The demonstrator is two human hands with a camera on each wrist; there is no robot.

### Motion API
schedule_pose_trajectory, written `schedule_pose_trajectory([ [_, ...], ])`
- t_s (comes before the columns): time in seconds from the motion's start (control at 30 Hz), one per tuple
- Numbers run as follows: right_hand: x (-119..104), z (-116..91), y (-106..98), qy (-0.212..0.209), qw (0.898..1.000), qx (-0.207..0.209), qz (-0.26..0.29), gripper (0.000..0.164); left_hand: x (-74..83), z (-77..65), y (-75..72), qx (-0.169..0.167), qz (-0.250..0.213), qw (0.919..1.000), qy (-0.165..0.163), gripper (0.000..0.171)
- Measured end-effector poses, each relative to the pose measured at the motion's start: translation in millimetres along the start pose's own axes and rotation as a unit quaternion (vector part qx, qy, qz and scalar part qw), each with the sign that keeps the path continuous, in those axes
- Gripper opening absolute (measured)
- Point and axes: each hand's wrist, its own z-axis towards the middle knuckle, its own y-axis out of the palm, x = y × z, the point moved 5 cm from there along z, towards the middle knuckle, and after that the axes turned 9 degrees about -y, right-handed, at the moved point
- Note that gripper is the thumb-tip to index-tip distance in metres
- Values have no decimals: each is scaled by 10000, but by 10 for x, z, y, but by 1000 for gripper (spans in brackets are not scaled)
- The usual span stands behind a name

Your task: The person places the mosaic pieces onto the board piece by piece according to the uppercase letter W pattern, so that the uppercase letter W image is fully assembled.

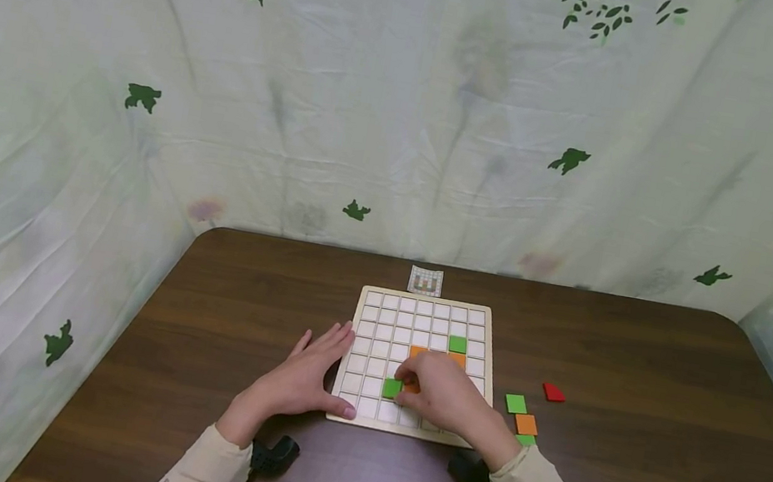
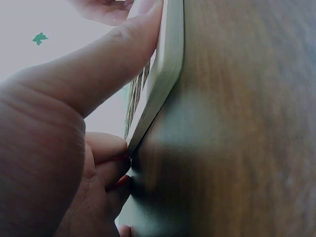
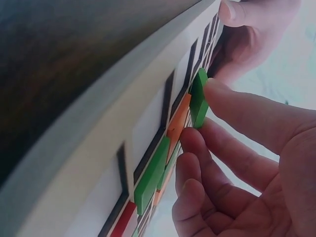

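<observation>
A square board (image 1: 427, 299) with a pale wooden rim and a white grid lies on the table. My left hand (image 1: 296, 378) rests along its left side, fingers extended at the edge and thumb on the near-left corner. Over the grid my right hand (image 1: 446, 394) pinches a green square tile (image 3: 199, 98) between thumb and index finger, tilted against the board. Beside that tile sit an orange tile (image 3: 178, 121), another green tile (image 3: 153, 170) and a red tile (image 3: 123, 221). Farther up the grid, a green tile (image 1: 457, 344) adjoins an orange one (image 1: 456, 360). My right hand hides several cells.
Right of the board lie loose pieces: a green tile (image 1: 516, 404), an orange tile (image 1: 526, 425), a partly covered green one (image 1: 525, 440) and a red piece (image 1: 554, 393). A small patterned card (image 1: 426, 281) lies behind the board on the brown table (image 1: 674, 388).
</observation>
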Motion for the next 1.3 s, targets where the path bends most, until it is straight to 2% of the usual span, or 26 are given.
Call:
schedule_pose_trajectory([
  [0.33, 30, 11, 21, 42, 9999, -57, -92, 19, 5, 4, -10, 9, 1, 10000, 11, 116],
  [0.77, 174, -179, -104, 230, 9989, 324, 246, 22, -4, 18, -3, 21, 12, 10000, 37, 116],
  [0.97, 290, -309, -200, 483, 9967, 546, 347, 23, -5, 15, -5, 39, 12, 10000, 28, 116],
  [1.23, 443, -495, -313, 1060, 9911, 656, 465, 26, -5, 6, -5, 23, -41, 10000, 38, 117],
  [1.3, 470, -550, -351, 1065, 9904, 730, 495, 28, -6, 4, -6, 20, -35, 10000, 47, 116],
])
